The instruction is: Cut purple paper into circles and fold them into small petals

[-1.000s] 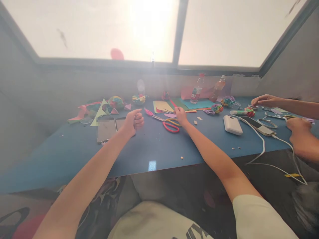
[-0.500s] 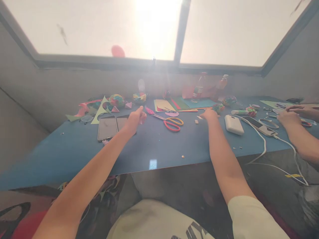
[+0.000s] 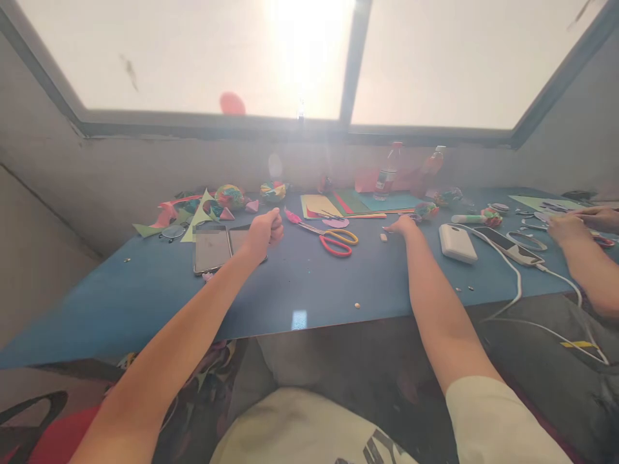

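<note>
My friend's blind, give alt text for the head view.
A person's curled left hand is near a dark-screened device, the right hand near a small pale block; red-and-yellow-handled scissors lie between on a blue table.

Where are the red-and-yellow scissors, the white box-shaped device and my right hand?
Scissors [image 3: 323, 232]: head view, where blades meet handles.
White box-shaped device [image 3: 458, 243]: head view, middle of its top face.
Right hand [image 3: 405, 224]: head view, back of the hand.
</note>
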`<action>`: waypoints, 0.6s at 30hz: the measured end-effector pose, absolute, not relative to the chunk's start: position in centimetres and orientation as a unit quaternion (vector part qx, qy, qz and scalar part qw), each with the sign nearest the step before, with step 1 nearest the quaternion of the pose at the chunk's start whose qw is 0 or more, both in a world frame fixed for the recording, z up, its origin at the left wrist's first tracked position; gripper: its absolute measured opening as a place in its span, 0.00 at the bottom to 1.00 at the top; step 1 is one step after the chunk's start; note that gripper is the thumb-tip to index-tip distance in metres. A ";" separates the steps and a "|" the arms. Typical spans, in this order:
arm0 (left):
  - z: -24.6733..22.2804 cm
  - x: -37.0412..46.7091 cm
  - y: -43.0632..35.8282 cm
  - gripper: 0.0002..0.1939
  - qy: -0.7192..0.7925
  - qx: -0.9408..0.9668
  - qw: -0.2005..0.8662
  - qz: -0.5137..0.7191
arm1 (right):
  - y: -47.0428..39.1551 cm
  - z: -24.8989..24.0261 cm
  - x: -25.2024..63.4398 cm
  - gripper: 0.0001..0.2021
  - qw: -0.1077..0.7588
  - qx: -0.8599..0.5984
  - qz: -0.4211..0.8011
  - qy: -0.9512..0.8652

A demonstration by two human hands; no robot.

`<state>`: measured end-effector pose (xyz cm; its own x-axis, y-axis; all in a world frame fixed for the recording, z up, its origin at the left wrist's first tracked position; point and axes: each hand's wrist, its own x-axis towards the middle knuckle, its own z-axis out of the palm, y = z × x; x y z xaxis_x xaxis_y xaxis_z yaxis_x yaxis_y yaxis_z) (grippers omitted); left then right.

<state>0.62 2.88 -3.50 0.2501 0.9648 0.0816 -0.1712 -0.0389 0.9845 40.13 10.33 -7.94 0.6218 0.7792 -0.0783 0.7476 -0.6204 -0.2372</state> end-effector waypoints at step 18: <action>-2.3 -0.1 2.5 0.19 0.377 0.528 0.538 0.538 | 9.7 -8.1 39.6 0.34 0.160 -0.860 0.043 -0.482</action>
